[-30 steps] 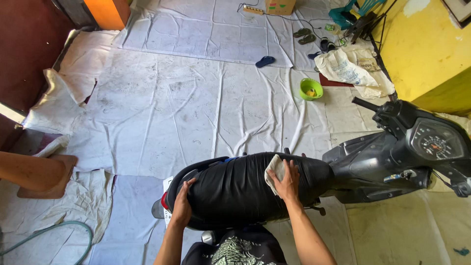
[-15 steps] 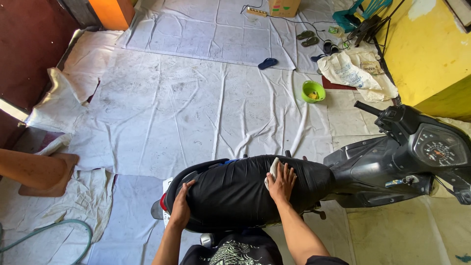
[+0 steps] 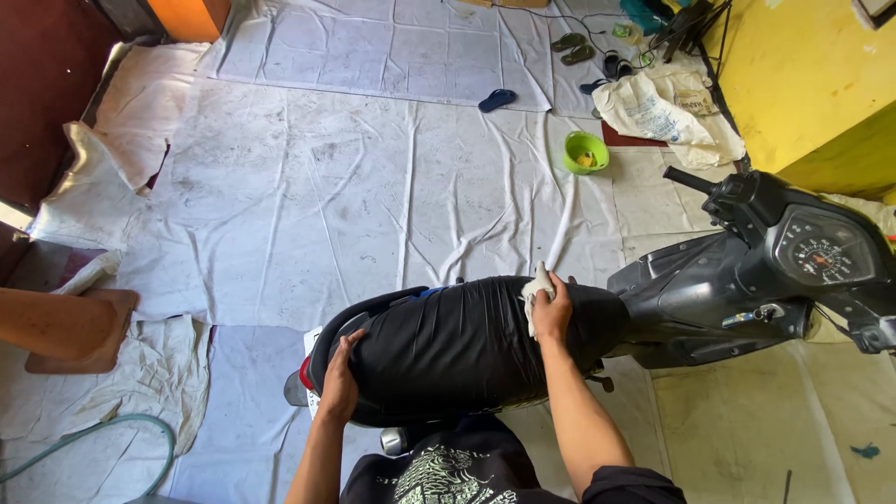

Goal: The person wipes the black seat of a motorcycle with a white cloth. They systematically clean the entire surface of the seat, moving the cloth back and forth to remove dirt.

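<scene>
We stand over a black scooter [image 3: 728, 280] parked on white sheets [image 3: 308, 187] that cover the floor. Our right hand [image 3: 553, 313] is closed around a pale cloth [image 3: 536, 294] and presses it onto the front part of the black seat [image 3: 457, 350], close to where the seat meets the scooter's body. Our left hand [image 3: 341, 378] lies flat with fingers spread on the rear end of the seat, gripping nothing, bracing it.

Judging from how things lie, the wiping of the seat is under way and not finished: the cloth sits on one small patch near the front, the seat cover looks creased and dull across its middle and rear, and we cannot tell which parts have already been gone over.

A green bowl [image 3: 585, 151] and a blue sandal [image 3: 497, 99] lie well apart on the sheets.
</scene>
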